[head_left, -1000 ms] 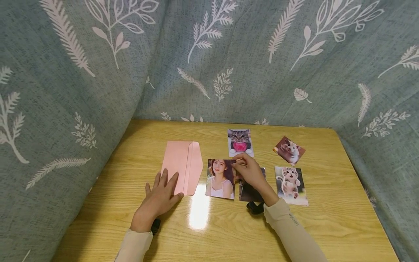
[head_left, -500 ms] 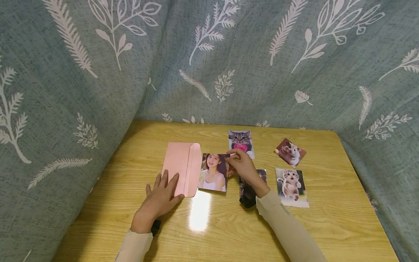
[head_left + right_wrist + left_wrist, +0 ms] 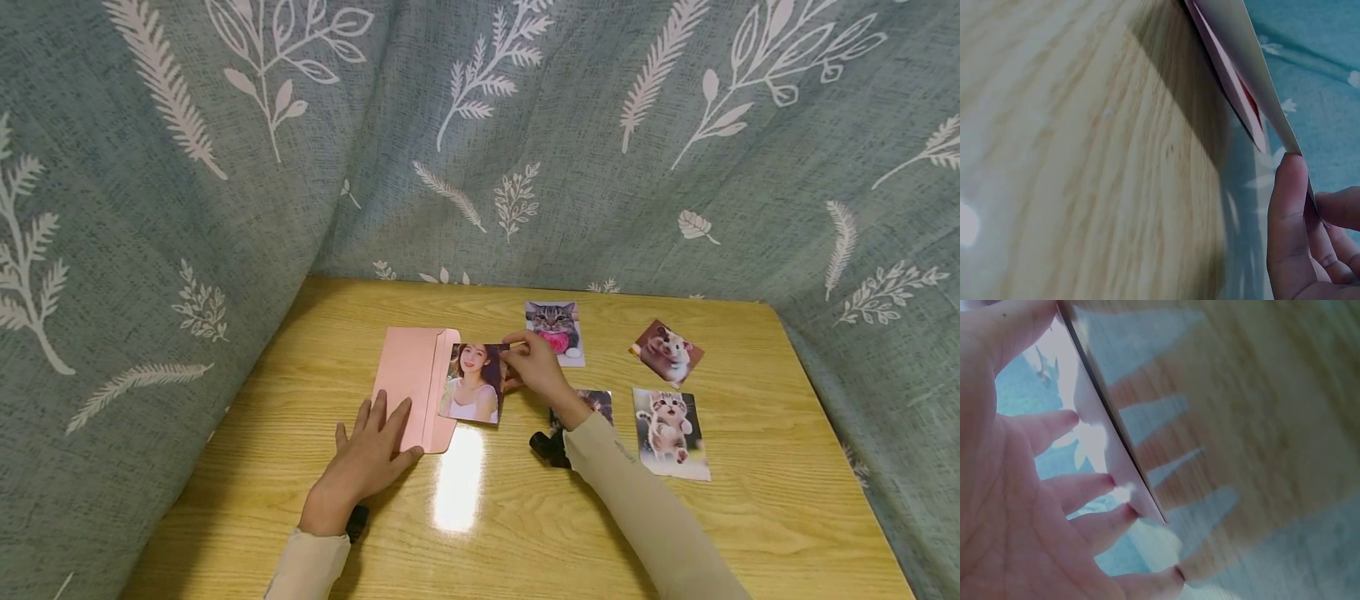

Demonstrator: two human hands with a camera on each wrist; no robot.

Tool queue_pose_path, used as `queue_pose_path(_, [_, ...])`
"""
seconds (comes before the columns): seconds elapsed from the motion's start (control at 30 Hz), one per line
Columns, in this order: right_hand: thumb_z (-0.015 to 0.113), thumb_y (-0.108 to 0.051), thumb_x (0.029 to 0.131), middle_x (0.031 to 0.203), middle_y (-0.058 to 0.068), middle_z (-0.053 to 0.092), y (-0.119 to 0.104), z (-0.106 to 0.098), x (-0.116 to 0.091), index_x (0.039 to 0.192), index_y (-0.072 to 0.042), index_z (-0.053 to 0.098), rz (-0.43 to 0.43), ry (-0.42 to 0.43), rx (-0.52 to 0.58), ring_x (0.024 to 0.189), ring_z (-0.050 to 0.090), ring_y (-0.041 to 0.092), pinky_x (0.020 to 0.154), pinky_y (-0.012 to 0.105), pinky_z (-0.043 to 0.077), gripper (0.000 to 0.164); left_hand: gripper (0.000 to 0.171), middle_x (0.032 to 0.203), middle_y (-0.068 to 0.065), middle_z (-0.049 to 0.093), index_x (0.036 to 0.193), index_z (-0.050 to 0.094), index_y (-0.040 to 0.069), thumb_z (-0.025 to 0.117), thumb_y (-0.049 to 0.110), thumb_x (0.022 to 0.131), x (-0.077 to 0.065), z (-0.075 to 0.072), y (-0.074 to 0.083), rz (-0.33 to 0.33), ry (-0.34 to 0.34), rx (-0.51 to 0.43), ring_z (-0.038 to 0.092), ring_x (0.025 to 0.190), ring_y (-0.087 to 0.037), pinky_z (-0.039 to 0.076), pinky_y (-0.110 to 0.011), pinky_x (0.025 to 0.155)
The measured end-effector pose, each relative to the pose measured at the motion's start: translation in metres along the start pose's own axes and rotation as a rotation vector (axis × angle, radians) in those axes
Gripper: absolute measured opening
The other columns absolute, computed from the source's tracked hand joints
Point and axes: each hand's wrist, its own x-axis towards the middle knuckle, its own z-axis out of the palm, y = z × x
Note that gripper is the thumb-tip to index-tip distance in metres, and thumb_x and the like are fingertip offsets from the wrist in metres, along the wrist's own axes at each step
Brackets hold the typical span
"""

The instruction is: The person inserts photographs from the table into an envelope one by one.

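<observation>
A pink envelope (image 3: 408, 358) lies on the table with its flap to the right. My left hand (image 3: 369, 450) rests on its lower part, fingers spread and straight; in the left wrist view the fingertips (image 3: 1100, 482) touch the envelope's surface. My right hand (image 3: 536, 367) pinches the right edge of a portrait photo (image 3: 474, 387) of a person in a white top. That photo is raised off the table and overlaps the envelope's flap. In the right wrist view the thumb and fingers grip the photo's edge (image 3: 1254, 69), above the envelope (image 3: 1235, 94).
To the right lie a tabby cat photo (image 3: 553, 333), a hamster photo (image 3: 667, 352) and a kitten photo (image 3: 671, 433). A dark photo (image 3: 597, 402) is partly hidden under my right wrist. A patterned curtain (image 3: 480, 150) borders the wooden table (image 3: 480, 542).
My right hand has carried the portrait photo leftward and slightly away from me, from beside the envelope to over its flap. My left hand has stayed on the envelope.
</observation>
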Motion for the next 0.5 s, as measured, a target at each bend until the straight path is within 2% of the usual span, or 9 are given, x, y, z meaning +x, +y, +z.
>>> queue_pose_path(0.27, [0.059,0.002,0.098,0.086,0.016,0.066,0.001,0.016,0.012,0.126,0.004,0.056,0.054,-0.01,0.043,0.057,0.064,0.02,0.053,0.039,0.059,0.028,0.076,0.162,-0.029,0.012,0.159,0.03,0.012,0.062,0.046,0.098,0.001,-0.001,-0.001,0.001,0.003,-0.008,0.009,0.146,-0.052,0.009,-0.083,0.1])
queue_pose_path(0.5, [0.06,0.001,0.098,0.091,0.018,0.066,0.0,0.027,0.015,0.126,0.004,0.057,0.072,-0.016,0.048,0.059,0.064,0.021,0.054,0.039,0.059,0.028,0.076,0.161,-0.029,0.012,0.158,0.031,0.013,0.062,0.046,0.098,0.001,-0.001,-0.001,-0.002,-0.002,-0.008,0.009,0.146,-0.052,0.008,-0.083,0.101])
